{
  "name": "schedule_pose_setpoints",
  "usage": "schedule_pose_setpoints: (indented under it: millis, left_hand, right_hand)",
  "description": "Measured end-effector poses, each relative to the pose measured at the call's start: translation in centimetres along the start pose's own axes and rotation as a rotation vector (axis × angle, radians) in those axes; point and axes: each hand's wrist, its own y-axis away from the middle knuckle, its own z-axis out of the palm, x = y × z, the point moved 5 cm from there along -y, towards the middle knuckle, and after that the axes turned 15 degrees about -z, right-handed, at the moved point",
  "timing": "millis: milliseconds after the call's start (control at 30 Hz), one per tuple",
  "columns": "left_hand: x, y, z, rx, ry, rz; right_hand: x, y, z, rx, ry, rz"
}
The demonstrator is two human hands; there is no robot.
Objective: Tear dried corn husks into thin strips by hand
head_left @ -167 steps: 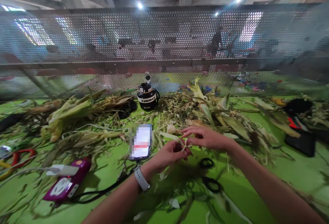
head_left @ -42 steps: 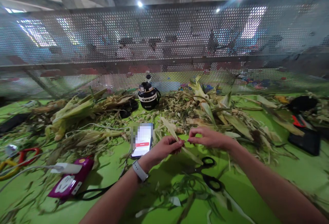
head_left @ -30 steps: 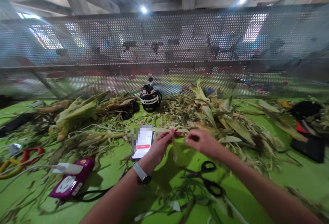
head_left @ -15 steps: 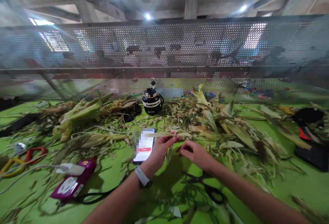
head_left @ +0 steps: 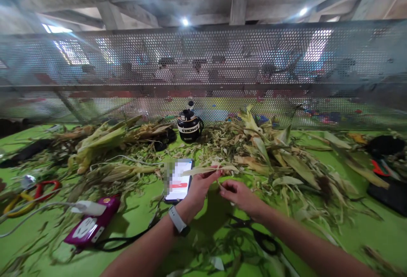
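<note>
My left hand [head_left: 201, 188], with a pale watch strap at the wrist, pinches a narrow pale corn husk strip [head_left: 197, 170] that reaches out on both sides of the fingers. Just to the right, my right hand [head_left: 240, 194] is closed, thumb against fingers. A thin strand of husk seems to run from the left fingertips to the right ones. Under my right forearm lie black scissors [head_left: 265, 241] on the green table [head_left: 140, 209]. Left of my left hand is a lit phone [head_left: 179, 188], its screen partly blurred out.
Dry husk piles lie at right [head_left: 292, 164] and left [head_left: 101, 141]. A black jug marked ENERGY [head_left: 189, 128] stands at the back before a perforated metal screen [head_left: 222, 69]. A purple power bank [head_left: 92, 222], red-and-yellow-handled tool [head_left: 46, 188] and black case [head_left: 388, 194] lie about.
My right hand has moved slightly left, nearer to my left hand, and a thin strand now shows between them. The left hand still holds the husk strip.
</note>
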Motion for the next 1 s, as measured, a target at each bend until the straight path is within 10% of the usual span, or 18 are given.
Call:
schedule_pose_setpoints:
  millis: [233, 467, 1000]
  left_hand:
    - [0.4, -0.2, -0.5, 0.02, -0.04, -0.028]
    - [-0.1, -0.2, 0.2, -0.064, -0.116, -0.018]
    - [0.1, 0.6, 1.2, -0.236, -0.216, 0.028]
  right_hand:
    - [-3.3, -0.5, -2.3, -0.094, 0.508, -0.228]
    - [-4.6, -0.1, -3.3, 0.13, 0.869, -0.544]
    - [-2.5, 0.0, -3.3, 0.196, 0.739, -0.215]
